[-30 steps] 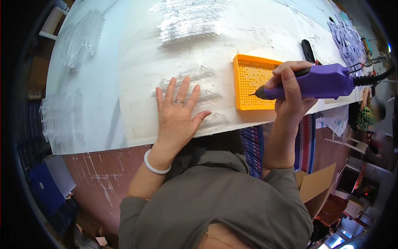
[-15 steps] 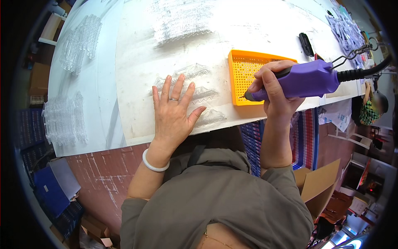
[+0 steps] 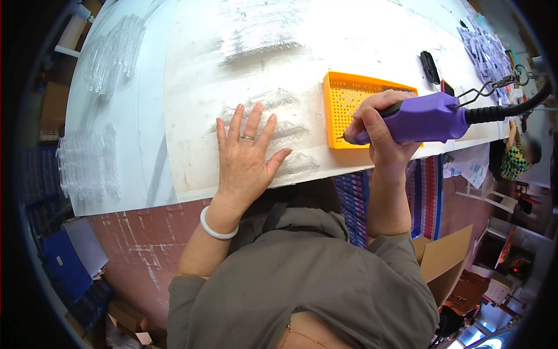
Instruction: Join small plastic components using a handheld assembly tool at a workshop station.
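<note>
No readable text; faint print on white bag (image 3: 469,166) illegible.

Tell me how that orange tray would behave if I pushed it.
The orange tray would probably slide rather than tip, since it sits flat, wide and low. It looks light for its size, with its base full of holes. Its raised walls suggest it should stay fairly stiff.
</note>
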`<state>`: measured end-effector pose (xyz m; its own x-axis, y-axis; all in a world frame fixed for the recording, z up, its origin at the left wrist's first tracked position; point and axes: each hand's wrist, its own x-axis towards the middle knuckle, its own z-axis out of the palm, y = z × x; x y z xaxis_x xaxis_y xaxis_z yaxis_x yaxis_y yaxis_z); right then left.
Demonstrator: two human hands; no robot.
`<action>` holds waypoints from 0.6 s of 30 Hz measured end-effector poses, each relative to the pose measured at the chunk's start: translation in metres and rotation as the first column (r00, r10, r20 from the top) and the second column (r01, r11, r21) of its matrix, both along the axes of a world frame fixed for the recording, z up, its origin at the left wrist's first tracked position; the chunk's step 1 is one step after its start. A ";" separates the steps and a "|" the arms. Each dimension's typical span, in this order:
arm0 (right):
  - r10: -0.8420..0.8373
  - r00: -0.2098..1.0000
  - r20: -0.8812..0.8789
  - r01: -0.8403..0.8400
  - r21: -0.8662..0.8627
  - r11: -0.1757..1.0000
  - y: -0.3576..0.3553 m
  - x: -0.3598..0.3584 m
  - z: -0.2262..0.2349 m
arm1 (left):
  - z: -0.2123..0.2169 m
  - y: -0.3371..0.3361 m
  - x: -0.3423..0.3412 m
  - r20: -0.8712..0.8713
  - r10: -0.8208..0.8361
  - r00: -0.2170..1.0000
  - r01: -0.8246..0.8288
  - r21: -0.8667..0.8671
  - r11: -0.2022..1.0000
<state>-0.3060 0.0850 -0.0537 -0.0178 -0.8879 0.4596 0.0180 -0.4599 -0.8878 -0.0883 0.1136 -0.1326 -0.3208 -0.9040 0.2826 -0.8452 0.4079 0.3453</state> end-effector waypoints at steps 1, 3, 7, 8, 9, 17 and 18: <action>0.008 1.000 -0.006 -0.008 0.000 1.000 0.000 0.001 0.001 | 0.000 0.000 0.001 -0.002 -0.001 1.000 0.001 0.005 1.000; -0.066 0.998 0.003 0.066 -0.031 0.997 -0.001 0.001 0.004 | 0.001 -0.001 0.002 -0.015 0.002 1.000 -0.002 0.000 1.000; 0.021 0.990 0.140 0.012 -0.227 0.974 -0.011 0.000 0.020 | 0.002 -0.001 0.004 -0.027 0.002 1.000 -0.002 0.000 1.000; 0.046 0.986 0.162 -0.002 -0.259 0.966 -0.014 0.004 0.026 | 0.002 0.000 0.003 -0.024 0.015 1.000 -0.016 -0.007 1.000; 0.070 0.978 0.196 -0.011 -0.287 0.958 -0.018 0.009 0.030 | 0.002 0.000 0.003 -0.032 0.007 0.999 -0.007 -0.001 1.000; 0.158 0.956 0.249 -0.097 -0.240 0.966 -0.063 0.082 0.021 | 0.005 0.001 0.003 -0.067 0.000 0.998 0.000 -0.001 1.000; 0.173 0.955 0.240 -0.122 -0.212 0.970 -0.067 0.089 0.017 | 0.006 0.001 0.003 -0.067 0.000 0.998 0.001 0.010 1.000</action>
